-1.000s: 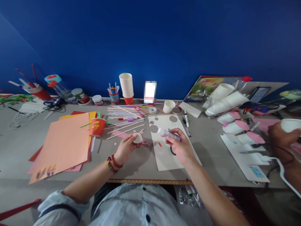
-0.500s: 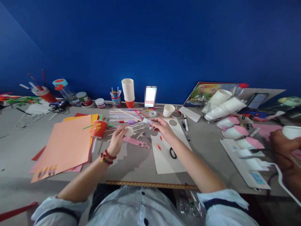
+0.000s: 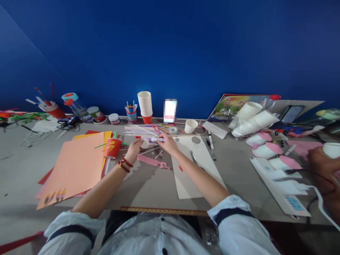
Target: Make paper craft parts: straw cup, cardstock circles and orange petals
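My left hand is closed on a small white cap-like piece, held just above the table. My right hand reaches forward and pinches a purple glue stick, whose tip points left toward the white piece. Both hands hover over scattered paper straws. A red paper cup stands just left of my left hand. A pink paper strip with holes lies below the hands.
A white sheet with cut-out holes lies under my right forearm. Orange and yellow paper sheets lie at left. A stack of white cups stands at the back. Another person's hand holds a white cup at far right.
Both hands moved forward, away from me, toward the straws. The glue stick's tip has come close to the white piece in my left hand.
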### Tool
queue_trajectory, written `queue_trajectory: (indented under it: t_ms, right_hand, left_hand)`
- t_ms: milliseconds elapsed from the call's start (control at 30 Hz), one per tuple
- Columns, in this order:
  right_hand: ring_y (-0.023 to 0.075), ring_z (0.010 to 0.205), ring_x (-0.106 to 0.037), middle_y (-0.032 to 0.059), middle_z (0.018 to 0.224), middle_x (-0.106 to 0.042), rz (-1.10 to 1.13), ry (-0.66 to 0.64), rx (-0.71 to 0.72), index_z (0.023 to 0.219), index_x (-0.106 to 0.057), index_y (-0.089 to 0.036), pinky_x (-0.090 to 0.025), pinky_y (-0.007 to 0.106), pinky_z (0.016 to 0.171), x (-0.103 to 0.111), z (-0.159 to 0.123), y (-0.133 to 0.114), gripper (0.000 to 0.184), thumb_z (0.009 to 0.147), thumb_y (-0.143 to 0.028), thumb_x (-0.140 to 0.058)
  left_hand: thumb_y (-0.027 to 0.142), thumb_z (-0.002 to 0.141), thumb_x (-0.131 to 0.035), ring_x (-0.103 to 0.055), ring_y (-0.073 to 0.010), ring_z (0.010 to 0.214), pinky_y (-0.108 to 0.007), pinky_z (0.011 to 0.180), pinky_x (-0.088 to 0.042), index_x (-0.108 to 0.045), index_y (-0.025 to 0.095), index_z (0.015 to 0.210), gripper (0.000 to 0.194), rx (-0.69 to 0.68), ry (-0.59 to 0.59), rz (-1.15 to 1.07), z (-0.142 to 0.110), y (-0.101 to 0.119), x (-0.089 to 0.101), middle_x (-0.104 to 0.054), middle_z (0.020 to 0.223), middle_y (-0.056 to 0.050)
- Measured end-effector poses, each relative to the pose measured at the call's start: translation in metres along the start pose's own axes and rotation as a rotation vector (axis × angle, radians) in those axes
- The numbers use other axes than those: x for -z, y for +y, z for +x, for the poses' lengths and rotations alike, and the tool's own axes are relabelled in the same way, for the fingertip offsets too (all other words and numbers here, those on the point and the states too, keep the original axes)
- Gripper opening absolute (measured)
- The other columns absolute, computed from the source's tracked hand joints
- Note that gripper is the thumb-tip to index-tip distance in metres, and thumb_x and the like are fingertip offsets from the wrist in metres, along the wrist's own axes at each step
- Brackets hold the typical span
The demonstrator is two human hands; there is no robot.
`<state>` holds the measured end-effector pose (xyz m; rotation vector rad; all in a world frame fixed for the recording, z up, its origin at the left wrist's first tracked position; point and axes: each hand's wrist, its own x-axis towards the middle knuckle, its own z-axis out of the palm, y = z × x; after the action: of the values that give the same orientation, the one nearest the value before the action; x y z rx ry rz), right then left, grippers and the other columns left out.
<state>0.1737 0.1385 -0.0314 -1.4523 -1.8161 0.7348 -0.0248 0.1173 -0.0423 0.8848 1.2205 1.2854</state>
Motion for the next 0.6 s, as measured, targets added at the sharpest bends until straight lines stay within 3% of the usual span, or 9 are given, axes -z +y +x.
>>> queue_trajectory:
  t_ms: [167, 367, 600]
  right_hand:
    - [0.0225, 0.081, -0.064, 0.0026, 0.088, -0.07, 0.032, -0.01, 0.011, 0.086, -0.064, -0.023, -0.046, 0.031, 0.072, 0.001, -0.003, 0.003, 0.013, 0.08, -0.035, -0.066]
    - [0.0162, 0.049, -0.053, -0.0053, 0.051, -0.054, 0.104, -0.045, -0.034, 0.083, -0.063, -0.022, -0.041, 0.026, 0.051, 0.008, -0.008, 0.005, 0.025, 0.085, -0.047, -0.057]
    - [0.02, 0.074, -0.06, 0.0021, 0.082, -0.068, 0.053, 0.019, 0.067, 0.085, -0.064, -0.022, -0.043, 0.028, 0.068, 0.024, -0.017, -0.011, 0.02, 0.083, -0.042, -0.062]
  left_hand:
    - [0.049, 0.056, -0.083, -0.063, -0.0183, 0.071, -0.028, 0.068, -0.048, -0.072, 0.014, 0.079, 0.043, -0.003, -0.012, -0.01, 0.003, -0.005, -0.001, -0.07, 0.073, -0.004]
    - [0.053, 0.057, -0.081, -0.064, -0.0199, 0.074, -0.029, 0.068, -0.05, -0.071, 0.015, 0.081, 0.046, -0.012, -0.031, -0.038, -0.004, -0.005, -0.004, -0.072, 0.08, -0.007]
    - [0.056, 0.064, -0.077, -0.063, -0.0196, 0.077, -0.027, 0.07, -0.047, -0.073, 0.013, 0.088, 0.049, -0.089, -0.031, 0.028, -0.017, 0.0, -0.006, -0.072, 0.079, -0.006]
